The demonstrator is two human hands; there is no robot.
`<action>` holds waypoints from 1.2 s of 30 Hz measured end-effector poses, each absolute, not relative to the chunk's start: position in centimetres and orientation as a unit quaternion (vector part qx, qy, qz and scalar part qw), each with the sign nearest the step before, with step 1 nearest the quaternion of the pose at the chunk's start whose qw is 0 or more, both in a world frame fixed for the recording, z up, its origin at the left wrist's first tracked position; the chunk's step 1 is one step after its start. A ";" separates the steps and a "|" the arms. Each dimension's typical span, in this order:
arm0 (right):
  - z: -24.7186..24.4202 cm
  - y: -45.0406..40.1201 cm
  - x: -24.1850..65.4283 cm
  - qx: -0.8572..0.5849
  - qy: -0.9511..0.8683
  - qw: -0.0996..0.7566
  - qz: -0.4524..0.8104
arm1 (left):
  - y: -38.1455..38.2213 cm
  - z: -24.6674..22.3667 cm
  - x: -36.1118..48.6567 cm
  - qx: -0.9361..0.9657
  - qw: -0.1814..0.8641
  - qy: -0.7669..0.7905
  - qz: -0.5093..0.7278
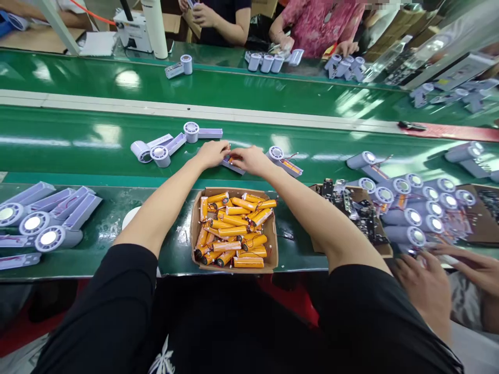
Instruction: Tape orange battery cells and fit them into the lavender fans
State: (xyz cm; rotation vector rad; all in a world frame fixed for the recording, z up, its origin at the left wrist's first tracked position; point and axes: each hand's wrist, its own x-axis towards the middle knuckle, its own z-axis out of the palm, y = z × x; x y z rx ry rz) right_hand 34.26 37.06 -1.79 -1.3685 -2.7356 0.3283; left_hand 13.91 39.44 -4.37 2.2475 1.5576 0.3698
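Observation:
Over the green belt, both my hands meet at a lavender handheld fan housing (234, 167), whose open handle pokes out below my fingers. My left hand (213, 154) has its fingers closed at the housing's far left part, which it hides. From the right, my right hand (251, 159) reaches in with bent fingers closed at the handle. A bit of orange, like a battery, shows between the fingertips; its exact hold is hidden. Just right of my right hand lies another fan with an orange battery (291, 167) in its handle. Below my hands stands a cardboard box (195, 228) of wired orange batteries (234, 220).
Open fan housings (160, 155) lie on the belt at left, and more fans (50, 236) are on the left bench. At right are a box of circuit boards (349, 208), clustered fans (411, 215) and a co-worker's hands (424, 285). Other people work across the belt.

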 end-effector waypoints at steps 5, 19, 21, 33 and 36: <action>-0.9 38.1 34.2 -0.437 -0.894 -0.051 0.080 | 39.3 -4.3 15.0 0.799 0.183 0.559 0.129; 0.0 34.4 38.1 -0.555 -0.822 0.093 0.081 | 39.4 -4.3 16.5 0.806 0.187 0.545 0.135; -0.1 34.2 37.3 -0.551 -0.831 0.056 0.054 | 39.5 -4.2 16.9 0.806 0.182 0.547 0.132; 0.8 36.0 35.0 -0.503 -0.857 -0.089 0.063 | 39.8 -3.0 18.1 0.804 0.164 0.556 0.130; 3.5 33.8 37.3 -0.502 -0.860 0.001 0.092 | 39.7 -1.6 18.1 0.796 0.157 0.569 0.136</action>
